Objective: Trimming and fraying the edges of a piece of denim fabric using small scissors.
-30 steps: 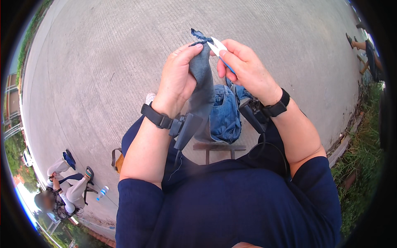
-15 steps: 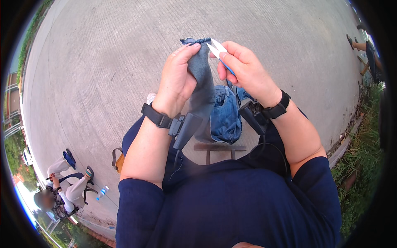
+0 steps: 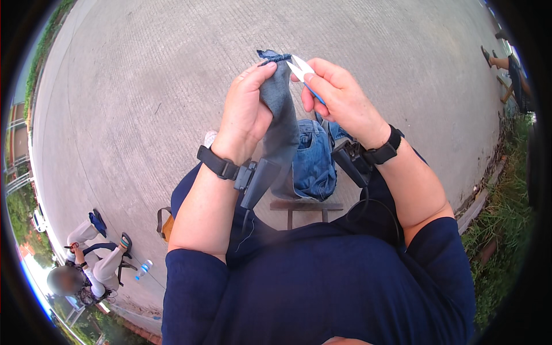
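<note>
My left hand (image 3: 246,112) is closed on the hem end of a jeans leg (image 3: 278,98), thumb on top near the dark folded edge. The leg shows its paler grey-blue side and hangs down toward my lap. In my right hand (image 3: 344,100) is a pair of thread snips (image 3: 301,70) with pale blades and a blue handle. The blades stand apart, their tips at the right end of the hem; whether they touch the cloth I cannot tell. The bunched blue body of the jeans (image 3: 313,161) lies lower, between my knees.
A small wooden stool (image 3: 307,206) stands below the jeans. Black devices (image 3: 257,179) are strapped at my wrists. On the concrete ground (image 3: 144,115) to the left are a yellow-brown bag (image 3: 166,224), a water bottle (image 3: 144,269) and a seated person (image 3: 95,270). Another person's legs (image 3: 500,62) show far right.
The hem's loose left end has lifted and shifted slightly right. My left fingers have shifted a little at the edge. Both hands keep their hold, with the snips still at the hem.
</note>
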{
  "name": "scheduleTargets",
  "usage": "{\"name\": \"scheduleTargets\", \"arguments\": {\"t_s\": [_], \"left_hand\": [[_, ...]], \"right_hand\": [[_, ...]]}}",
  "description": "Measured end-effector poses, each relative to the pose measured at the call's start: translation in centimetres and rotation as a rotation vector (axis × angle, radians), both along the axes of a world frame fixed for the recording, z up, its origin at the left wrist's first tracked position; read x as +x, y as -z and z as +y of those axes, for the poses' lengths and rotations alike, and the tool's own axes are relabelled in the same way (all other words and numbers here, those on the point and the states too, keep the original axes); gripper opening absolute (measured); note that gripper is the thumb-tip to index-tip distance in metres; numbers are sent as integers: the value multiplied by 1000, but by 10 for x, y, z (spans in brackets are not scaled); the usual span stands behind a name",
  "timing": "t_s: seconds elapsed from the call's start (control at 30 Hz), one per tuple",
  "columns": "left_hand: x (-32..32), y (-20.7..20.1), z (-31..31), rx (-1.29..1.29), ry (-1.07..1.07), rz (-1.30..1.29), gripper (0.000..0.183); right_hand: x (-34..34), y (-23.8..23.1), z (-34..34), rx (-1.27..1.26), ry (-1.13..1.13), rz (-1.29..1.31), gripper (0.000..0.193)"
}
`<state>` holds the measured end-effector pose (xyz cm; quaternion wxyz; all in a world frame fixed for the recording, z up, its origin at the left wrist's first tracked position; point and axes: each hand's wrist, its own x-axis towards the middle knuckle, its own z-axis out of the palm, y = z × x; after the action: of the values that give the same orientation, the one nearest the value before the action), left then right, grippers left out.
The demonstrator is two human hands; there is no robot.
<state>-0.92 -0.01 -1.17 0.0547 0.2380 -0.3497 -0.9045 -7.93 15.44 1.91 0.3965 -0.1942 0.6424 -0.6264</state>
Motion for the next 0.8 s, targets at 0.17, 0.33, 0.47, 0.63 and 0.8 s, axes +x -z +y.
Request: {"name": "scheduleTargets", "arguments": {"t_s": [0.17, 0.33, 0.47, 0.63, 0.8], "left_hand": [[0, -3, 2, -12, 10, 9, 16], [0, -5, 2, 18, 4, 9, 16], [0, -5, 2, 8, 19, 16, 17], [1, -12, 3, -116, 53, -1, 14], [2, -12, 4, -177, 51, -16, 10]], "right_hand": [[0, 3, 0, 16, 8, 32, 21], [4, 6, -3, 12, 75, 175, 19], [6, 5, -3, -40, 112, 64, 19], [5, 5, -3, -41, 109, 86, 19], [6, 3, -2, -23, 71, 117, 19]]}}
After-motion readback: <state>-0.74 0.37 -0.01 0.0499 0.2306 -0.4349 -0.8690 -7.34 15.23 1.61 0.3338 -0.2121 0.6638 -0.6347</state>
